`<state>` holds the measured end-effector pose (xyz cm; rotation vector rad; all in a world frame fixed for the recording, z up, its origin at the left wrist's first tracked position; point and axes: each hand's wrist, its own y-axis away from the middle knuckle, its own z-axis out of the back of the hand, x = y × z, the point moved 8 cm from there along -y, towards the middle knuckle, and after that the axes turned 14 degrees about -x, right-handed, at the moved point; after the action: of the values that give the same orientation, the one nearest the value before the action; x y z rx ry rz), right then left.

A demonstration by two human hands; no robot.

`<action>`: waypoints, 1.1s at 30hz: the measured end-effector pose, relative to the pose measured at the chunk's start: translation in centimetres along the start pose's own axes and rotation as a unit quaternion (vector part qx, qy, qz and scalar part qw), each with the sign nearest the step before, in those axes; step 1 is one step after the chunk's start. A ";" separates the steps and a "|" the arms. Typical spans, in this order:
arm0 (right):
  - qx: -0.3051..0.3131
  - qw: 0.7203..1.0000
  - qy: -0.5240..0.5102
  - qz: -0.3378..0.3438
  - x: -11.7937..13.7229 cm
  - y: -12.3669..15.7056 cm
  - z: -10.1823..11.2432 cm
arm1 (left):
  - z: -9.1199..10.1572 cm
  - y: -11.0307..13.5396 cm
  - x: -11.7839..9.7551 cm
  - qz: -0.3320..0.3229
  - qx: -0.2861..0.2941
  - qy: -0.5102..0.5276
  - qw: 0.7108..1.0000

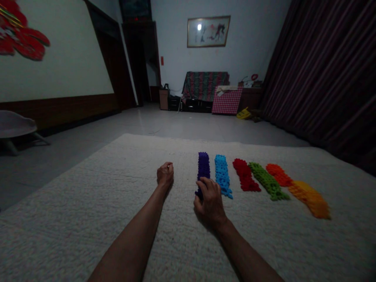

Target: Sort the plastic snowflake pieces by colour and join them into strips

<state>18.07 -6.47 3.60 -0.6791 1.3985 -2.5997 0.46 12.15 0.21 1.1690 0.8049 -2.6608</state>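
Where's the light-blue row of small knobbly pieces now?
Head view, right of centre: the light-blue row lies on the cream mat between the dark purple row and the red row.

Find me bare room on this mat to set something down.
The largest bare patch of mat lies left of the left hand. A narrower lane separates that hand from the purple row of notched pieces. It's crowded farther right, where the red row, green row, orange row and yellow row sit close together.
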 end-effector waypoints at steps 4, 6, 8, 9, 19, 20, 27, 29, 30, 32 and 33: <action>0.005 0.999 0.023 -0.035 -0.5 0.2 -0.2 | -0.4 0.3 -0.4 -0.039 0.033 -0.023 0.998; 0.008 0.998 0.026 -0.048 -0.6 0.3 -0.2 | -0.5 0.7 -0.8 -0.073 0.060 -0.025 0.995; 0.011 0.998 0.026 -0.058 -0.6 0.3 -0.2 | -0.3 1.3 -1.2 -0.109 0.082 -0.026 0.990; 0.013 0.998 0.025 -0.062 -0.5 0.2 -0.1 | -0.1 1.8 -1.3 -0.125 0.091 -0.028 0.988; 0.015 0.996 0.024 -0.086 -0.6 0.3 0.1 | 2.4 7.8 -1.5 -0.307 0.078 -0.064 0.946; 0.016 0.996 0.022 -0.083 -0.6 0.3 0.1 | 2.4 7.9 -1.6 -0.310 0.076 -0.065 0.946; -0.006 0.995 0.027 -0.094 -1.0 0.3 0.1 | 2.4 7.7 -1.5 -0.307 0.055 -0.051 0.949; -0.005 0.994 0.028 -0.103 -1.2 0.4 0.0 | 2.4 7.7 -1.4 -0.308 0.056 -0.054 0.948; -0.004 0.994 0.027 -0.105 -1.2 0.5 -0.1 | 2.4 7.7 -1.4 -0.309 0.058 -0.056 0.948; -0.007 0.994 0.021 -0.106 -1.3 0.6 -0.2 | 2.4 7.7 -1.6 -0.310 0.066 -0.057 0.947; -0.011 0.994 0.017 -0.104 -1.3 0.6 -0.2 | 2.5 7.7 -1.7 -0.309 0.069 -0.055 0.947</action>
<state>19.10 -6.24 2.55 -0.8287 1.4387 -2.7699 2.48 4.15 -0.48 0.8839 1.1336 -3.2935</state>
